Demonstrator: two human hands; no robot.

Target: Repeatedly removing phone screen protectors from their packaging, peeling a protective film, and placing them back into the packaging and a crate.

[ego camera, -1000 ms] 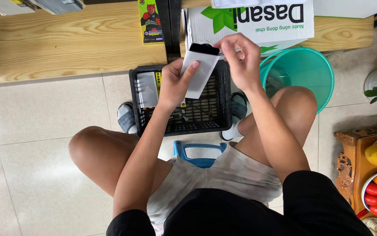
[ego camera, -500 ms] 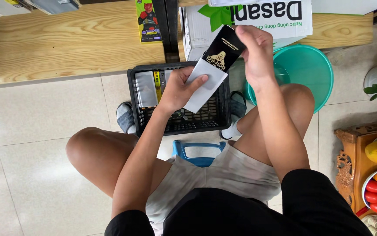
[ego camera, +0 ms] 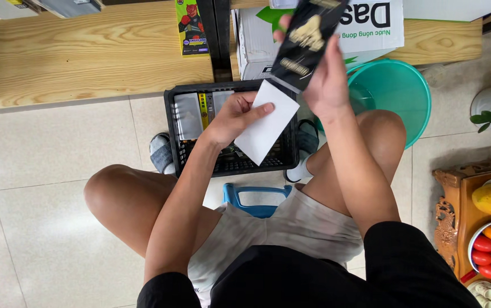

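Hands are both busy from what I see. Right hand (ego camera: 328,80) is closed around a black pouch (ego camera: 305,43), lifted toward 12 o'clock. Left hand (ego camera: 237,117) pinches a white sleeve (ego camera: 265,128) between thumb and fingers, its top edge touching the pouch's bottom. Both hover over a black crate (ego camera: 228,162) on the floor, teal bucket (ego camera: 396,94) at 2 o'clock of it.

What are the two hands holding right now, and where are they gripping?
The left hand pinches the white envelope at its left edge; the right hand grips the black packet near its lower end.
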